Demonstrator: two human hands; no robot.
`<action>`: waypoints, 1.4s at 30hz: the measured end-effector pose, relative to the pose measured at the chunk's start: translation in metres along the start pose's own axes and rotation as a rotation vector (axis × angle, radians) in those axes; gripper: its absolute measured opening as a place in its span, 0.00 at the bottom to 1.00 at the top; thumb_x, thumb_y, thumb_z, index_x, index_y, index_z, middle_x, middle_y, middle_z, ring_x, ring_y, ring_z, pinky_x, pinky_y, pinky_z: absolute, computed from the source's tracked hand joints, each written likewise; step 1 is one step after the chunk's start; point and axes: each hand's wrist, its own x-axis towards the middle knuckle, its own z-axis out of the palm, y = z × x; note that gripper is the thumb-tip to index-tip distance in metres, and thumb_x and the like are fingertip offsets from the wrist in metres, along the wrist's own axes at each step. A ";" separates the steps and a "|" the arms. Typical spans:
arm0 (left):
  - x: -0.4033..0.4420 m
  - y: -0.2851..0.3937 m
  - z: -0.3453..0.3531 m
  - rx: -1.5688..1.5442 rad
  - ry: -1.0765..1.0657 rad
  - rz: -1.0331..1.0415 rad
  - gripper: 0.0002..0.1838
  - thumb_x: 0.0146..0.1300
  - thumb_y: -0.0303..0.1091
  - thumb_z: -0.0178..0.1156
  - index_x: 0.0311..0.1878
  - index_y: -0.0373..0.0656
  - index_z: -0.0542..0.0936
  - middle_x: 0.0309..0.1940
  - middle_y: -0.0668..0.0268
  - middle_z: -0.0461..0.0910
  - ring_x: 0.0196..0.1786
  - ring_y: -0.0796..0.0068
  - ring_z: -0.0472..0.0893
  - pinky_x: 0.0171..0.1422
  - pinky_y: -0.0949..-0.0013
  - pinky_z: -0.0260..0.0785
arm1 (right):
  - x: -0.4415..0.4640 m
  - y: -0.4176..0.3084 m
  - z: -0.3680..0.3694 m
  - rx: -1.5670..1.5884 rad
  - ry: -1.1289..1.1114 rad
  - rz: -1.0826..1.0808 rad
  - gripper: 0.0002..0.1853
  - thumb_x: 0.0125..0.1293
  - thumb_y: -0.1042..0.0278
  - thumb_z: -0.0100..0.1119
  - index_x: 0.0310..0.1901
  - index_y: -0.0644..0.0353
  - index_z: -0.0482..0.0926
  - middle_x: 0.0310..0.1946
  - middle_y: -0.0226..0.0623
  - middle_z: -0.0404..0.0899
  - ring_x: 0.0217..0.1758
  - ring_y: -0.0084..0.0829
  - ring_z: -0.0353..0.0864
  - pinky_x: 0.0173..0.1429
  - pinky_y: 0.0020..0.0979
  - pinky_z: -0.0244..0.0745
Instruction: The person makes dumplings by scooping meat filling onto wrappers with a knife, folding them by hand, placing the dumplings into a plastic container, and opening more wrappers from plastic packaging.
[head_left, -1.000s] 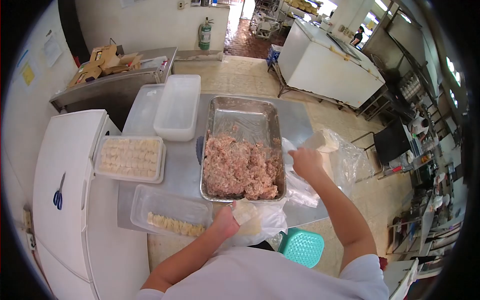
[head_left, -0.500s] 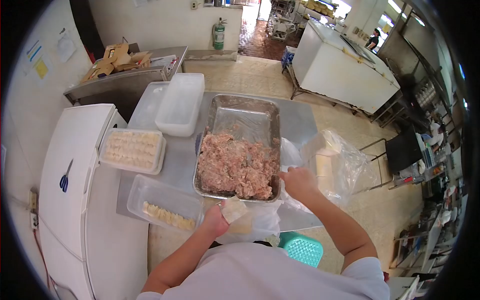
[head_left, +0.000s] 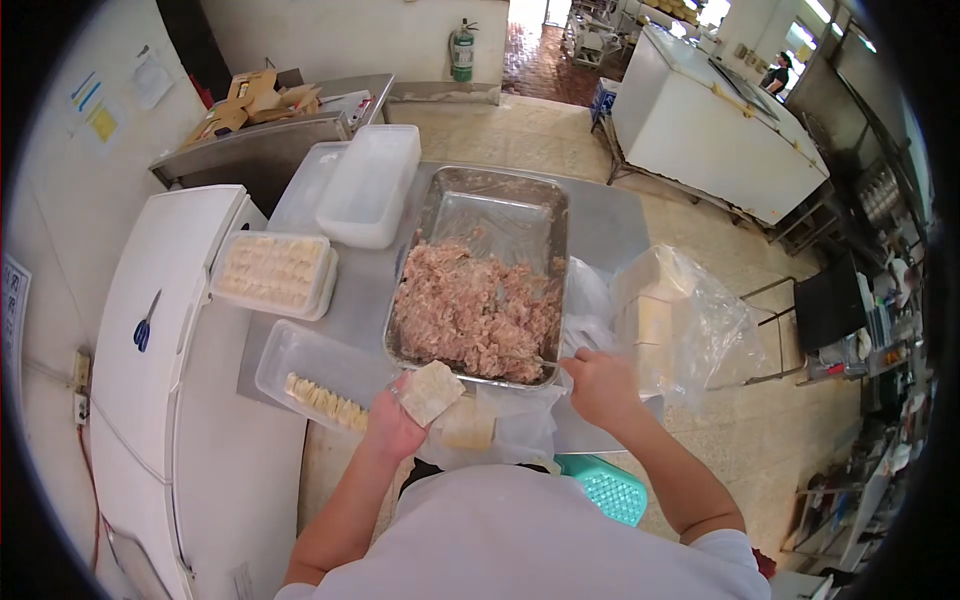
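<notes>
My left hand (head_left: 393, 427) grips a pale square dough wrapper (head_left: 432, 393), held flat just in front of the tray's near edge. Beside the tray's near right corner is my right hand (head_left: 600, 388), fingers curled; what they hold, if anything, is hidden. Pinkish minced meat (head_left: 470, 310) fills the near part of the metal tray (head_left: 430, 215). More wrappers (head_left: 466, 425) lie on plastic at the table's front edge. To the left, a clear plastic container (head_left: 290, 350) holds a row of folded dumplings (head_left: 325, 402).
A container packed with dumplings (head_left: 275, 270) stands at the left, with stacked plastic tubs (head_left: 370, 190) behind. Right of the tray are bagged blocks of wrappers (head_left: 655, 325). Scissors (head_left: 147, 322) lie on a white fridge (head_left: 140, 400). A green stool (head_left: 605, 490) is below the table.
My left hand has lifted and turned, bringing the wrapper up flat toward the tray's front edge. My right hand stays by the near right corner. The view has shifted slightly.
</notes>
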 end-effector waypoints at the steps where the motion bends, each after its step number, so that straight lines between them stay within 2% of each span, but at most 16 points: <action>1: 0.000 0.000 0.001 0.007 0.006 0.014 0.25 0.80 0.42 0.42 0.69 0.33 0.70 0.66 0.51 0.77 0.68 0.51 0.77 0.77 0.49 0.66 | -0.001 -0.002 0.009 0.015 0.035 -0.013 0.18 0.52 0.75 0.62 0.46 0.51 0.87 0.34 0.34 0.83 0.37 0.40 0.86 0.41 0.42 0.81; 7: 0.000 0.001 0.004 0.033 0.011 0.019 0.25 0.79 0.41 0.43 0.70 0.35 0.70 0.65 0.51 0.78 0.68 0.52 0.77 0.78 0.50 0.65 | -0.001 -0.003 0.034 0.020 0.001 -0.061 0.17 0.53 0.75 0.61 0.46 0.52 0.86 0.34 0.32 0.83 0.38 0.40 0.87 0.40 0.43 0.81; 13: -0.002 0.007 -0.001 0.031 0.065 -0.006 0.24 0.79 0.40 0.43 0.70 0.35 0.71 0.65 0.52 0.78 0.68 0.52 0.77 0.78 0.51 0.65 | 0.000 -0.007 0.033 0.000 -0.186 -0.034 0.16 0.58 0.71 0.59 0.47 0.51 0.85 0.39 0.33 0.85 0.40 0.40 0.88 0.42 0.43 0.82; 16: -0.002 0.011 -0.006 0.019 0.080 -0.016 0.24 0.79 0.39 0.43 0.70 0.35 0.70 0.65 0.52 0.78 0.68 0.52 0.77 0.78 0.51 0.65 | 0.000 -0.010 0.037 0.001 -0.208 -0.051 0.15 0.59 0.70 0.58 0.48 0.51 0.85 0.39 0.35 0.86 0.40 0.41 0.88 0.42 0.46 0.82; 19: -0.001 0.015 -0.008 0.032 0.109 -0.020 0.24 0.80 0.39 0.42 0.69 0.34 0.70 0.65 0.51 0.78 0.68 0.52 0.77 0.78 0.50 0.65 | 0.005 -0.016 0.023 0.050 -0.365 0.046 0.14 0.56 0.73 0.57 0.42 0.57 0.87 0.33 0.37 0.86 0.37 0.45 0.86 0.39 0.44 0.78; 22: 0.000 0.020 -0.004 0.062 0.103 -0.006 0.24 0.79 0.38 0.42 0.69 0.33 0.70 0.65 0.51 0.78 0.68 0.51 0.77 0.78 0.50 0.65 | 0.005 0.003 0.046 0.307 -0.410 0.154 0.13 0.62 0.73 0.57 0.44 0.60 0.88 0.27 0.36 0.86 0.31 0.37 0.84 0.37 0.39 0.75; 25: 0.004 0.026 -0.007 0.063 0.061 0.010 0.24 0.79 0.38 0.42 0.69 0.33 0.70 0.65 0.50 0.77 0.68 0.50 0.77 0.78 0.50 0.65 | -0.002 0.004 0.066 0.797 -0.361 0.344 0.13 0.68 0.70 0.60 0.50 0.62 0.88 0.25 0.29 0.82 0.28 0.23 0.76 0.35 0.31 0.70; 28: 0.012 0.031 -0.013 0.068 0.026 0.010 0.24 0.79 0.39 0.42 0.69 0.32 0.71 0.66 0.50 0.77 0.68 0.50 0.76 0.78 0.49 0.64 | -0.002 -0.009 0.051 0.918 -0.375 0.517 0.15 0.70 0.70 0.62 0.56 0.63 0.86 0.24 0.23 0.76 0.29 0.15 0.69 0.33 0.26 0.67; 31: 0.022 0.030 -0.005 0.066 0.010 -0.008 0.25 0.78 0.39 0.42 0.69 0.32 0.71 0.65 0.49 0.77 0.68 0.49 0.77 0.78 0.48 0.64 | -0.003 -0.015 0.046 0.966 -0.267 0.488 0.17 0.71 0.68 0.59 0.58 0.64 0.84 0.23 0.27 0.77 0.28 0.19 0.73 0.35 0.28 0.72; 37: 0.050 0.016 0.038 0.067 -0.051 -0.068 0.25 0.80 0.41 0.40 0.68 0.33 0.71 0.63 0.50 0.78 0.67 0.49 0.77 0.76 0.48 0.67 | -0.014 -0.046 0.046 1.242 -0.096 0.556 0.15 0.72 0.74 0.59 0.57 0.58 0.86 0.29 0.25 0.77 0.28 0.19 0.70 0.34 0.29 0.71; 40: 0.057 0.005 0.059 0.027 -0.109 -0.097 0.25 0.81 0.41 0.37 0.68 0.34 0.70 0.61 0.50 0.78 0.65 0.49 0.78 0.72 0.48 0.71 | -0.015 -0.067 0.060 1.019 0.223 0.245 0.18 0.69 0.77 0.61 0.58 0.51 0.85 0.32 0.30 0.76 0.32 0.25 0.76 0.35 0.35 0.73; 42: 0.055 0.001 0.073 -0.016 -0.116 -0.129 0.25 0.82 0.42 0.36 0.67 0.34 0.71 0.61 0.51 0.78 0.64 0.50 0.78 0.72 0.49 0.71 | -0.015 -0.082 0.066 0.675 0.322 0.200 0.22 0.66 0.78 0.62 0.61 0.48 0.84 0.32 0.35 0.75 0.36 0.33 0.78 0.36 0.38 0.74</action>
